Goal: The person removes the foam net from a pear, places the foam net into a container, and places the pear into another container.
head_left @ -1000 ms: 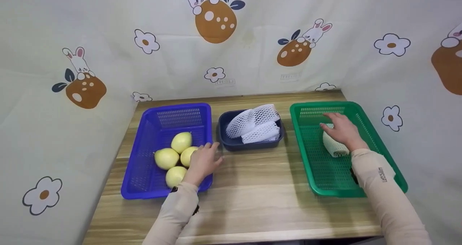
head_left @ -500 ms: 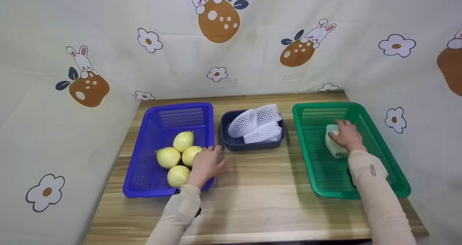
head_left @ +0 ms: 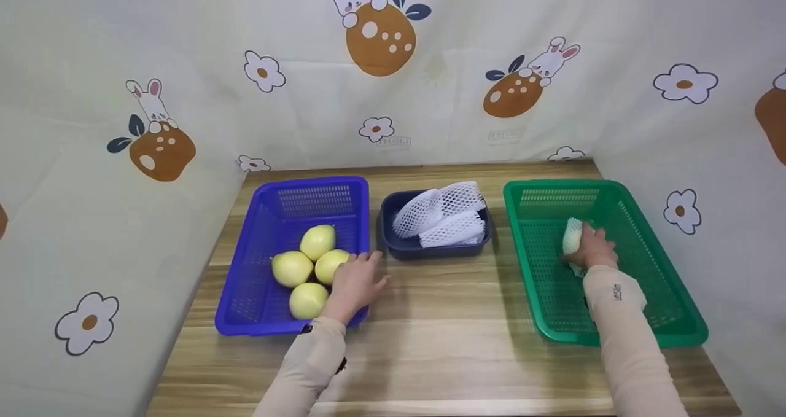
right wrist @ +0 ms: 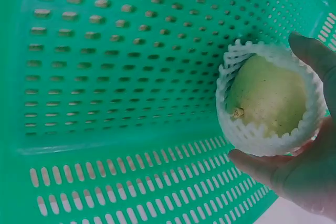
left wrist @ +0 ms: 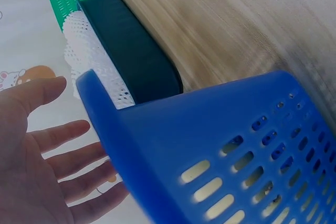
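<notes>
In the green basket (head_left: pixel 524 269) lies a yellow-green pear (right wrist: pixel 270 93) inside a white foam net (right wrist: pixel 227 119). My right hand (head_left: pixel 592 249) grips this netted pear, thumb on one side and fingers on the other; in the head view the hand hides much of it. Over the right rim of the blue basket (head_left: pixel 310 182) hovers my left hand (head_left: pixel 356 285), its fingers spread and holding nothing. Several bare pears (head_left: pixel 292 269) sit together in that basket, the nearest partly behind the left fingers.
Between the two baskets stands a small navy tub (head_left: pixel 437 253) with several white foam nets (head_left: pixel 453 229) heaped above its rim. All three containers rest on a wooden table (head_left: pixel 448 343). A printed cloth (head_left: pixel 454 140) hangs behind and at both sides.
My right hand has turned and come down around the netted pear, which now stands more upright in view. The left hand has stayed by the blue basket's rim. The head view has shifted slightly.
</notes>
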Tool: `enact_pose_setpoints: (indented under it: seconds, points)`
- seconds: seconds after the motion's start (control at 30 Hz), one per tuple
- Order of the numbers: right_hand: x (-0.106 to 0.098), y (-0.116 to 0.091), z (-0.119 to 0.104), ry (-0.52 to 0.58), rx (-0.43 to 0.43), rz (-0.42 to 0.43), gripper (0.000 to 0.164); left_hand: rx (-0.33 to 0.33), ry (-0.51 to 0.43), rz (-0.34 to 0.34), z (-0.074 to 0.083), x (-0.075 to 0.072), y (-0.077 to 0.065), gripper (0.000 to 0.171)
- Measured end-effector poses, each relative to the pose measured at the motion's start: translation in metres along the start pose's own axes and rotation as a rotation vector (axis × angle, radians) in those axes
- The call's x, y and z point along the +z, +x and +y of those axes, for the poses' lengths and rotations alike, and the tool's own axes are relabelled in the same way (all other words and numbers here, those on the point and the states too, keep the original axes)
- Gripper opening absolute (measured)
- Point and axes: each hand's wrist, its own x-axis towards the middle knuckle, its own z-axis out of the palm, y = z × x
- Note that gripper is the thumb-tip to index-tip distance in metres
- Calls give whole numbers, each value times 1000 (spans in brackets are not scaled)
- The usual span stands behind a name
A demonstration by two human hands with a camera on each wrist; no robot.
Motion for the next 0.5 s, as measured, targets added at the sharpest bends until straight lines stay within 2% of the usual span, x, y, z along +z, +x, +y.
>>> enact_pose_setpoints:
  seconds: [0.27,0.37,0.5]
  points:
    - [2,-1,6,-10,-49,86,72,14,-2,11,2,2,0,41]
    - [-2,-1,-1,14,-87,121,74,16,-1,25,1,3,-1,40]
    - [-16,-1,-20,45,-182,193,77,15,10,49,-1,2,-1,38]
